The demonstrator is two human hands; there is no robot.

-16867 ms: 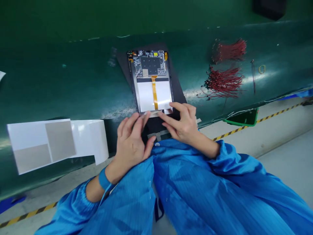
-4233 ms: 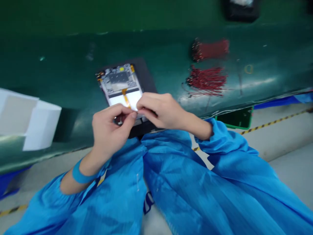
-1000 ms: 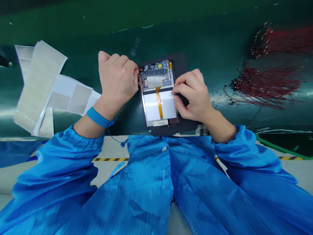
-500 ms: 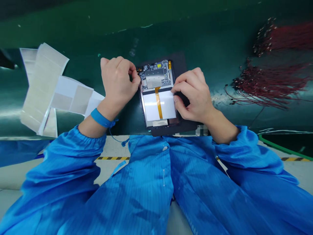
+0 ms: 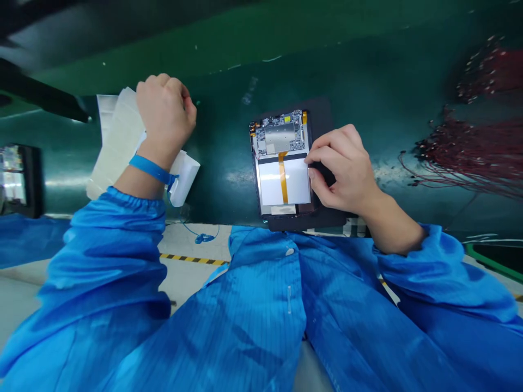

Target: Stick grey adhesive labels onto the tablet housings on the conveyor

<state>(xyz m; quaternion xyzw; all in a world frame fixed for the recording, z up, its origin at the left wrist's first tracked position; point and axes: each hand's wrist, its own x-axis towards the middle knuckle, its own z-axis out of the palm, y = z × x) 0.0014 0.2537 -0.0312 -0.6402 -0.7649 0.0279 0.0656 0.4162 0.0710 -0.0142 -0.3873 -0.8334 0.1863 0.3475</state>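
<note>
At bench centre: opened tablet point(image 5: 278, 166), face-down side hidden; clock read from its middle, 12 at the far side.
Inner parts: circuit board point(image 5: 280, 136) along the 12 o'clock edge; orange strip point(image 5: 283, 186) runs from it toward 6, over the white panel point(image 5: 271, 186).
Underneath: dark pad point(image 5: 327, 219), showing past the tablet from 1 round to 6, its near side close to the bench edge; overhang, cannot tell.
Right hand point(image 5: 347, 169): at 3, index and thumb slightly apart, touching the tablet's edge; pinching or only resting, cannot tell.
Left hand point(image 5: 165, 109): well off, near 10, beside and partly over the pale sheets point(image 5: 114, 147); fingers curled inward, anything between them hidden.
Curled sheet point(image 5: 186, 177): at 5 from the left hand, near the wrist.
Room: a stretch of green surface point(image 5: 229, 163) from curled sheet to tablet's left edge, more past 12; tight at 6, blue coat point(image 5: 261, 283) against the bench edge.
Out at 3: red wires point(image 5: 482, 147), two bundles, well apart from the right hand, a few strands straying toward it.
Far 9: second device point(image 5: 16, 182), partly out of view.
Low at 4: green bin point(image 5: 490, 264), below bench level.
</note>
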